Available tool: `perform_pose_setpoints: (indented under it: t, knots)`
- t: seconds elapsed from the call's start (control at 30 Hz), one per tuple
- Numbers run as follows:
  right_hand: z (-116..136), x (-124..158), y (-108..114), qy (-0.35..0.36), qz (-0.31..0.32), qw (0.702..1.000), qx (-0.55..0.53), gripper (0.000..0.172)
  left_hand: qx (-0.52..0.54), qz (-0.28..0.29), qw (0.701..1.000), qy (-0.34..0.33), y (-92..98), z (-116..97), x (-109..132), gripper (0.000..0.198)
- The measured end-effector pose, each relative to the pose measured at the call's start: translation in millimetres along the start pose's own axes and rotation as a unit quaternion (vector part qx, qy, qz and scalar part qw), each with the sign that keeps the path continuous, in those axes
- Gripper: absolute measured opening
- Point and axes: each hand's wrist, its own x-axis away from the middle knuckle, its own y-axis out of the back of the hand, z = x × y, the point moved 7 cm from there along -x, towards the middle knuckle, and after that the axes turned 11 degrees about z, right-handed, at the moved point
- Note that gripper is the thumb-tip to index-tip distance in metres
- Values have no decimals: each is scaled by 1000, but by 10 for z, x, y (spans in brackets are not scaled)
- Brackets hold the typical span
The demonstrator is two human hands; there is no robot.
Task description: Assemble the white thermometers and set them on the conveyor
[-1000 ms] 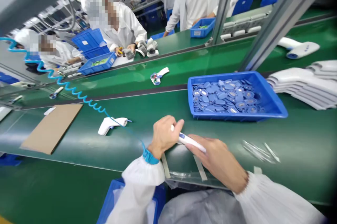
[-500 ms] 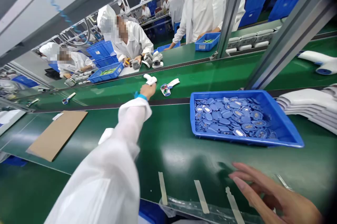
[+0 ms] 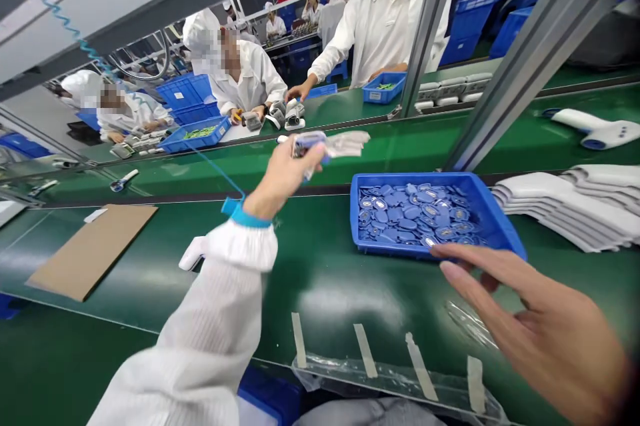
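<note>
The person's left hand (image 3: 285, 173) is raised above the green belt, just beyond the far left corner of the blue tray (image 3: 503, 233). Its fingers are closed around one end of a white casing (image 3: 347, 144), and something blue shows on the gripped end; the casing hangs in the air and touches nothing else. A blue wrist strap (image 3: 245, 216) sits on this arm.

The right hand (image 3: 545, 326) hovers at the near edge of the tray, fingers spread and palm down. It holds nothing, and its fingertips (image 3: 450, 271) are just beside the rim, not inside it.

The tray is full of small blue parts (image 3: 410, 213). To the right of the tray lies a stack of white shells (image 3: 565, 203). To the left of it another white unit (image 3: 193, 256) rests on the belt, half hidden by the sleeve.

As I judge it, the casing is picked up but not yet laid down anywhere, and no blue part is taken out yet.
</note>
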Motion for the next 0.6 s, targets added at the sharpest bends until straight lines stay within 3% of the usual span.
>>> perform_pose_setpoints:
  t: [0.13,0.23,0.33,0.43,0.5,0.6]
  knots:
    - [376,-184,-54,38,-15,999,-3,25,-58,112,992,-13,-691,-37,992,22]
    - [520,-144,-207,77,14,997,26,23,-49,137,989,23,-1074,143,1446,22]
    - [557,-23,-310,100,30,992,75,23,-32,144,989,30,-1248,238,1618,19]
    - [631,92,-315,118,18,985,127,22,-67,161,985,0,-1328,204,1646,17]
    - [725,143,-280,130,22,977,166,25,-155,173,972,-27,-1366,164,1645,12]
    - [765,189,-130,107,25,970,216,35,-346,146,926,-31,-1335,193,1628,9]
